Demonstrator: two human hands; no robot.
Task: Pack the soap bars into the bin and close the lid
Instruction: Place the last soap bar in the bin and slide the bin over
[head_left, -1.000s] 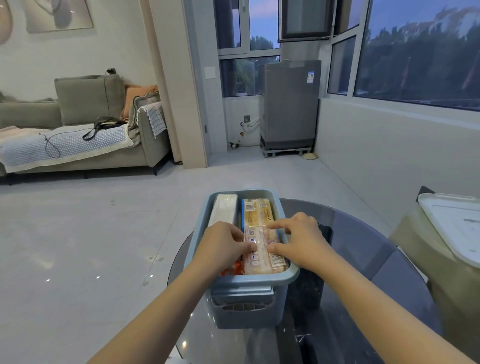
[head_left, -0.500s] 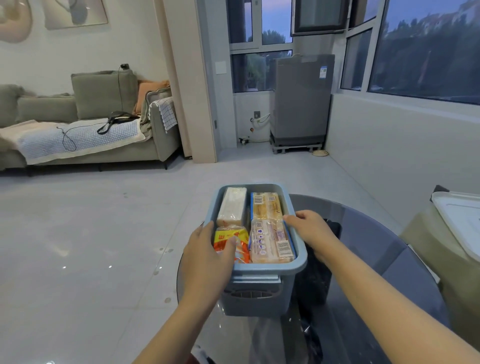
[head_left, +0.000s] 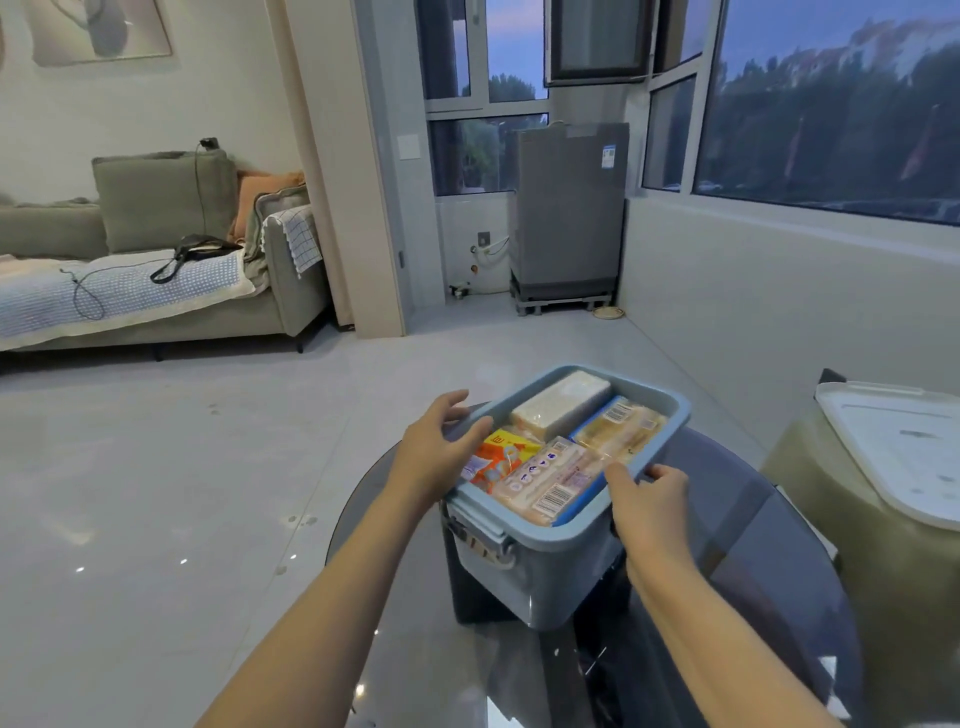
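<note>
A blue-grey plastic bin (head_left: 550, 577) stands on a round dark glass table (head_left: 753, 551), turned at an angle, with no lid on it. Inside lie several wrapped soap bars: a white one (head_left: 561, 402) at the back left, an orange-yellow one (head_left: 493, 457) at the front left, two peach-coloured ones (head_left: 550, 483) on the right. My left hand (head_left: 436, 452) holds the bin's left rim, fingers partly spread. My right hand (head_left: 649, 499) grips the near right rim. A white lid (head_left: 904, 447) lies on a beige-covered surface to the right.
The table edge falls away to a pale tiled floor on the left. A grey sofa (head_left: 156, 270) stands far left and a grey appliance (head_left: 566, 218) by the windows. The beige-covered piece (head_left: 883, 582) stands close to the table's right side.
Both hands left the soap bars and took the bin's rim. The bin has turned from square to angled, its far end swinging right.
</note>
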